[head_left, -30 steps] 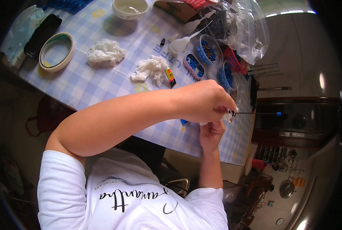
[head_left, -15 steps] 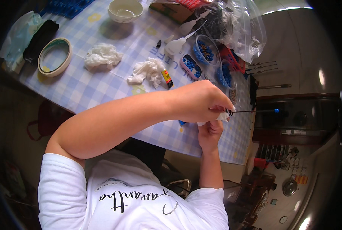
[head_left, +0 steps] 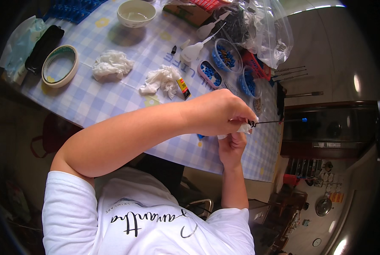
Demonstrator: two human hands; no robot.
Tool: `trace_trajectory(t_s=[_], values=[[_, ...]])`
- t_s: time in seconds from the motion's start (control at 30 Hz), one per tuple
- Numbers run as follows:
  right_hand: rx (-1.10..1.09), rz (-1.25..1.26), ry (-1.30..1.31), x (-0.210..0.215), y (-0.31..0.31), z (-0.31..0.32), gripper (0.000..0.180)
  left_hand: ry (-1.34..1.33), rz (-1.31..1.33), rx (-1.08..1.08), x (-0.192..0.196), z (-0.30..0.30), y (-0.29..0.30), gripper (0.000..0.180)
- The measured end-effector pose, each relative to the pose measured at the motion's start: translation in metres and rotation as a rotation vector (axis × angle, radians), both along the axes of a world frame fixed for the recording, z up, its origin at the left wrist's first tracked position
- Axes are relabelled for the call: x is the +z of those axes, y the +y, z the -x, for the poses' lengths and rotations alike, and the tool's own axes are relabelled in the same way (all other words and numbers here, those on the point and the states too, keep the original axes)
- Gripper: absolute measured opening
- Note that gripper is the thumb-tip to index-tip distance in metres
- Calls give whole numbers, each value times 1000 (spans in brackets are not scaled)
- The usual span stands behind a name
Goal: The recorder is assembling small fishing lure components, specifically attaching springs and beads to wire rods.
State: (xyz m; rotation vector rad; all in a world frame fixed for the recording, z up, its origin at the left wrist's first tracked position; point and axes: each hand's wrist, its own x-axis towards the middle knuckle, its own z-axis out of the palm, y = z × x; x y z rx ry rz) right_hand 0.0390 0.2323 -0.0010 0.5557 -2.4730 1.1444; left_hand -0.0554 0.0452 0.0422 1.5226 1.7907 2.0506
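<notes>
My left hand (head_left: 217, 111) is closed at the near end of a thin black wire (head_left: 275, 122), which is bent near my fingers and has a blue tip. A piece of white tissue (head_left: 245, 128) shows between my fingers at the bend. Just below, my right hand (head_left: 232, 148) has its fingers curled in against the tissue, close under the left hand. What lies inside both grips is mostly hidden. Beyond the left wrist, a small yellow, red and black box (head_left: 183, 88) leans on a crumpled white tissue (head_left: 162, 81).
On the checked tablecloth (head_left: 83, 102) stand a tape roll (head_left: 60, 66), a second crumpled tissue (head_left: 112, 65), a bowl (head_left: 136, 14) and a white squeeze bottle (head_left: 191, 52). Clear tubs (head_left: 226, 55) and a small tray (head_left: 210, 74) hold blue pieces. Several coiled wires (head_left: 290, 74) stick out past the far-right edge.
Both hands and the wire appear slightly shifted left, along with the view. The grip on the wire and tissue looks the same.
</notes>
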Motion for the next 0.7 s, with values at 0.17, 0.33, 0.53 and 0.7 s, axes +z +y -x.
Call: trace_trajectory(t_s=[0.17,0.33,0.53,0.7], values=[[7,52,-27,-4,1,1,27,12,-20,5,-1,0,1,30],[8,52,-61,-6,5,0,28,20,-20,13,-1,0,1,30],[-5,65,-8,-1,-5,1,26,19,-15,20,-2,0,1,30],[-6,35,11,1,-4,1,25,35,-21,12,-1,1,1,30]])
